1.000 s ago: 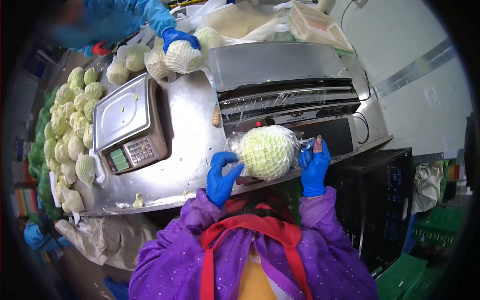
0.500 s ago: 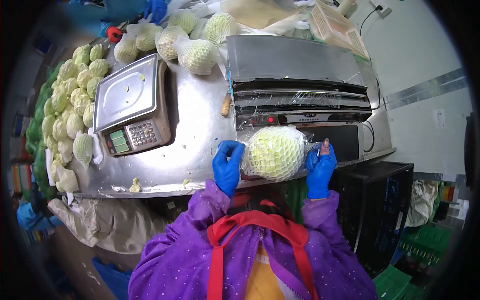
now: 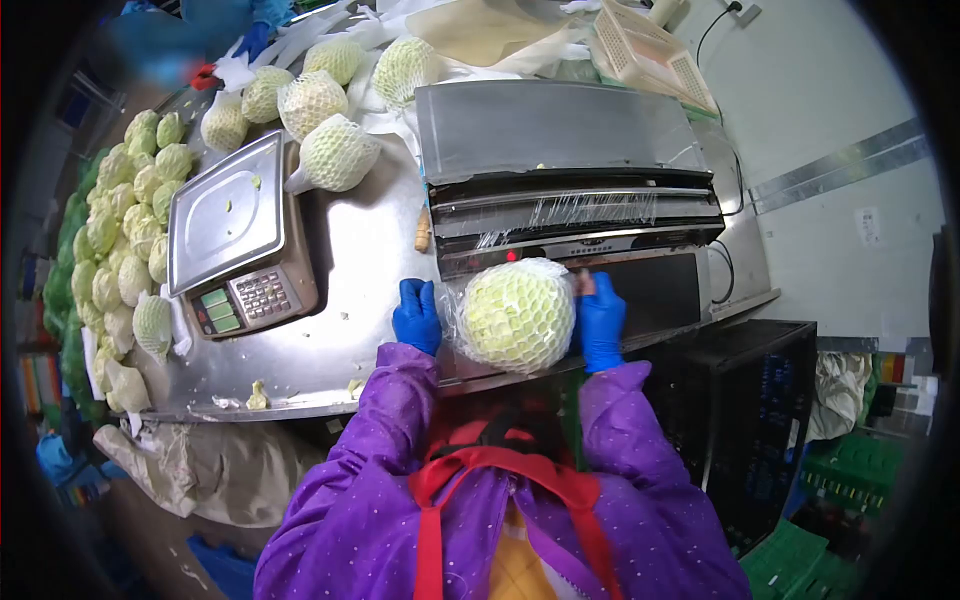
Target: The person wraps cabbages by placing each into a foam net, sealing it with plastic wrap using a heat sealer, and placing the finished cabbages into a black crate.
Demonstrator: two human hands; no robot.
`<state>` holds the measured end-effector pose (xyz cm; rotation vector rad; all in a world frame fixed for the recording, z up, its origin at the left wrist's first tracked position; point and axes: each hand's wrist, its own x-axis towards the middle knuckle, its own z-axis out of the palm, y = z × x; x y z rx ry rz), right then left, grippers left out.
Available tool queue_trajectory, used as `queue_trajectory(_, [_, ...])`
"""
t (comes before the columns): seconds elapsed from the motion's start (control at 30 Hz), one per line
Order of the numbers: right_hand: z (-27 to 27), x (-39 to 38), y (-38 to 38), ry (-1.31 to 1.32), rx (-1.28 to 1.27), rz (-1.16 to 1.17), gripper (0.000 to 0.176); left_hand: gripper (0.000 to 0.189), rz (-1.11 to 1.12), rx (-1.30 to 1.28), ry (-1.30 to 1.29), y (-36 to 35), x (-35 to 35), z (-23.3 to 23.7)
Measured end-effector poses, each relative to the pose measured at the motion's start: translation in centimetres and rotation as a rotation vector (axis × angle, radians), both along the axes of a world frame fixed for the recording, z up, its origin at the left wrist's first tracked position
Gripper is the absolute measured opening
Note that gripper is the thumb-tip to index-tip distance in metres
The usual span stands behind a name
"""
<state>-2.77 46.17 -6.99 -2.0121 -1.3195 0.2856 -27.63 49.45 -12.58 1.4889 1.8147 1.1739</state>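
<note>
A pale green cabbage [image 3: 518, 316] in a white foam net and clear plastic film lies at the table's front edge, before the wrapping machine [image 3: 580, 210]. Left of it, my blue-gloved left hand [image 3: 417, 316] is closed, with the film's loose edge [image 3: 450, 318] stretched toward its fingers. My right hand [image 3: 602, 320], also gloved in blue with a bare thumb tip, is closed at the cabbage's right side, where film gathers. The exact grip of both hands is partly hidden.
A digital scale [image 3: 228, 225] stands to the left, beside a pile of cabbages [image 3: 125, 225]. Several netted cabbages [image 3: 340, 152] lie behind it. A beige basket [image 3: 655, 60] sits at the back right; a black crate [image 3: 750, 430] stands below the table's right side.
The wrapped cabbage has shifted slightly left in view. My left hand has moved left, away from it, and my right hand has come in closer to its side. The camera view has shifted too.
</note>
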Motion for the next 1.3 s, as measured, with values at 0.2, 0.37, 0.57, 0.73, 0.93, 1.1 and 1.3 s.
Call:
queue_trajectory(0.2, [-0.8, -2.1, 0.8, 0.253, -0.041, 0.343, 0.026, 0.013, 0.004, -0.045, -0.176, 0.0, 1.1, -1.2])
queue_trajectory(0.37, [3.6, -10.9, -1.7, 1.440, -0.114, 0.272, 0.027, 0.007, -0.193, -0.330, -1.095, -4.3, -1.0, 5.0])
queue_trajectory(0.57, [6.7, -12.7, -7.3, 2.070, -0.369, 0.466, 0.048, 0.017, -0.568, -0.148, -1.060, -5.0, -4.1, 11.0])
queue_trajectory(0.73, [5.2, -16.3, -8.1, 2.501, -0.324, 0.602, 0.032, 0.042, -0.921, -0.227, -1.223, -6.4, -3.8, 13.2])
queue_trajectory(0.93, [9.3, -13.8, -7.3, 1.514, 0.321, 0.267, 0.032, 0.082, -1.074, -0.535, -1.478, -7.8, -2.7, 15.7])
queue_trajectory(1.1, [18.2, -10.9, -8.9, 0.678, 0.006, 1.053, 0.067, 0.071, -1.187, -0.808, -1.643, -8.9, -0.4, 13.7])
queue_trajectory(1.3, [16.4, -8.5, -16.4, 1.450, -0.046, 0.752, 0.110, 0.060, -0.984, -0.750, -1.279, -9.0, -0.5, 15.5])
